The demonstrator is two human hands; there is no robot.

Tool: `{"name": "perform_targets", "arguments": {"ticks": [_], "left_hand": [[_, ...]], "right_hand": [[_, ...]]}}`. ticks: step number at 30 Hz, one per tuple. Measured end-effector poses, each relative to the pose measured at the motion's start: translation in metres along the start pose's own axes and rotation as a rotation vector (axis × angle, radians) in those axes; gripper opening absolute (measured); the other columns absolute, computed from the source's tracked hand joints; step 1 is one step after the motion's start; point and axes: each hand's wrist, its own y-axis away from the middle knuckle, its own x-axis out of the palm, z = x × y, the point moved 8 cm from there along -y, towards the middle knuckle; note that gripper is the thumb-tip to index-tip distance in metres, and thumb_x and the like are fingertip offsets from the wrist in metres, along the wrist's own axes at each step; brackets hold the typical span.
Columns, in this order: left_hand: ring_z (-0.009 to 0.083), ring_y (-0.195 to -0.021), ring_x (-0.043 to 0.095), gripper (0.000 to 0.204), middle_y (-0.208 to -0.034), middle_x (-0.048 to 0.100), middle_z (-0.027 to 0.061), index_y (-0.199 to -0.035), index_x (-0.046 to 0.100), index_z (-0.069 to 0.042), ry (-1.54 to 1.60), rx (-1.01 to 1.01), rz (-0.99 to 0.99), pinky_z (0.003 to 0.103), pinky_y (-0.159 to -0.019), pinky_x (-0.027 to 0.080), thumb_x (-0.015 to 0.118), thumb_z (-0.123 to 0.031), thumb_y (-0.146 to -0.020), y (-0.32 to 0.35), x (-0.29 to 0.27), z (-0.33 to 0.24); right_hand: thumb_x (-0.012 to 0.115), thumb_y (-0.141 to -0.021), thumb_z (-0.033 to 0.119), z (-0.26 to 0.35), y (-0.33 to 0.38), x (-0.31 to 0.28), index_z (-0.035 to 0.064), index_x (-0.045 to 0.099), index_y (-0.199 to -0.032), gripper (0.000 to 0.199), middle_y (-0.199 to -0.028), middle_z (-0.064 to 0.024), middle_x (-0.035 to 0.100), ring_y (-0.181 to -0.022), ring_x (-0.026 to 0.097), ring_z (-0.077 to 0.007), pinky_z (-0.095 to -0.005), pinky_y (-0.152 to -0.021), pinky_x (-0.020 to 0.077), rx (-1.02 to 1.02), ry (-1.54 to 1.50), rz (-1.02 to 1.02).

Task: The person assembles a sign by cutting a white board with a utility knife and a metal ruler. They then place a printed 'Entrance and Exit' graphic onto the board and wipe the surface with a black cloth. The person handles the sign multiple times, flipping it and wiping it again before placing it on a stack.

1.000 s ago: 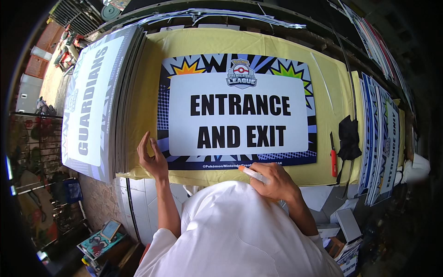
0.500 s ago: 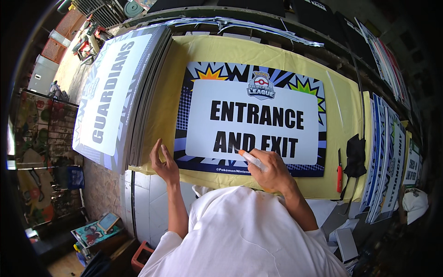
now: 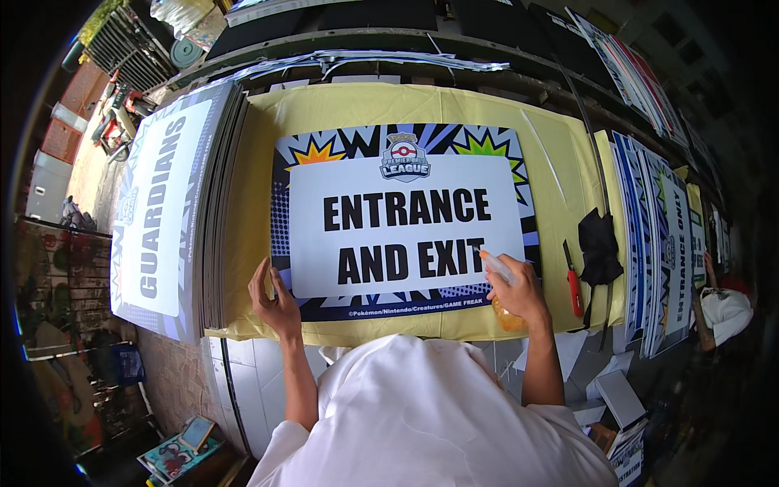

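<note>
With my right hand [image 3: 519,294] I am gripping a spray bottle [image 3: 510,319] at the lower right of the printed sign [image 3: 406,235], which is lying face up on the yellow cloth [image 3: 381,101]; my left hand [image 3: 276,307] is keeping its fingers loosely spread by the sign's left edge, whether touching I cannot tell; a red cutter [image 3: 574,288] is lying to the right

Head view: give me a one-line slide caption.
Right hand holds an orange-nozzled spray bottle over a printed signboard on yellow cloth, left hand near the board's lower-left corner.
</note>
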Motion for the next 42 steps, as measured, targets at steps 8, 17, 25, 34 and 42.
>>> {"name": "perform_targets", "arguments": {"ticks": [8, 17, 25, 34, 42], "left_hand": [[0.0261, -0.115, 0.065, 0.025, -0.123, 0.072, 0.0121, -0.126, 0.070, -0.001, -0.003, 0.069, 0.007, 0.037, -0.099, 0.053, 0.063, -0.006, -0.103, -0.006, 0.007, -0.021], [0.0278, -0.114, 0.067, 0.026, -0.123, 0.073, 0.0130, -0.126, 0.070, -0.001, -0.108, 0.158, -0.011, 0.039, -0.100, 0.053, 0.063, -0.003, -0.101, 0.004, 0.011, -0.063], [0.0289, -0.115, 0.067, 0.025, -0.123, 0.073, 0.0126, -0.123, 0.071, -0.002, -0.184, 0.210, 0.041, 0.040, -0.101, 0.052, 0.065, -0.003, -0.099, 0.019, 0.019, -0.100], [0.0276, -0.118, 0.065, 0.027, -0.125, 0.072, 0.0122, -0.127, 0.070, -0.002, -0.208, 0.129, 0.058, 0.039, -0.102, 0.051, 0.065, -0.004, -0.100, 0.032, 0.026, -0.087], [0.0290, -0.119, 0.064, 0.028, -0.125, 0.072, 0.0123, -0.126, 0.070, -0.004, -0.241, 0.178, 0.075, 0.041, -0.102, 0.051, 0.068, -0.007, -0.099, 0.018, 0.029, -0.062]], "right_hand": [[0.052, -0.099, 0.007, -0.055, 0.005, -0.114, -0.0008, 0.060, -0.140, 0.043, -0.107, -0.0126, 0.071, -0.073, 0.077, -0.0239, -0.0330, -0.063, 0.0584, -0.105, -0.353, -0.605], [0.054, -0.102, 0.017, -0.134, -0.103, -0.285, -0.0030, 0.059, -0.136, 0.040, -0.122, -0.0143, 0.069, -0.101, 0.075, -0.0271, -0.0344, -0.088, 0.0566, -0.321, -0.323, -1.064], [0.063, -0.103, 0.042, -0.174, -0.156, -0.326, -0.0002, 0.062, -0.131, 0.051, -0.124, -0.0197, 0.066, -0.114, 0.064, -0.0365, -0.0451, -0.095, 0.0515, -0.215, -0.004, -1.227], [0.072, -0.095, 0.042, -0.170, -0.064, -0.278, 0.0065, 0.037, -0.159, 0.081, -0.148, -0.0301, 0.045, -0.135, 0.048, -0.0430, -0.0495, -0.117, 0.0380, -0.092, 0.613, -1.039], [0.058, -0.103, 0.041, -0.233, 0.030, -0.247, -0.0011, 0.057, -0.134, 0.052, -0.128, -0.0290, 0.060, -0.115, 0.061, -0.0465, -0.0527, -0.096, 0.0521, 0.494, 0.832, -0.817]]}}
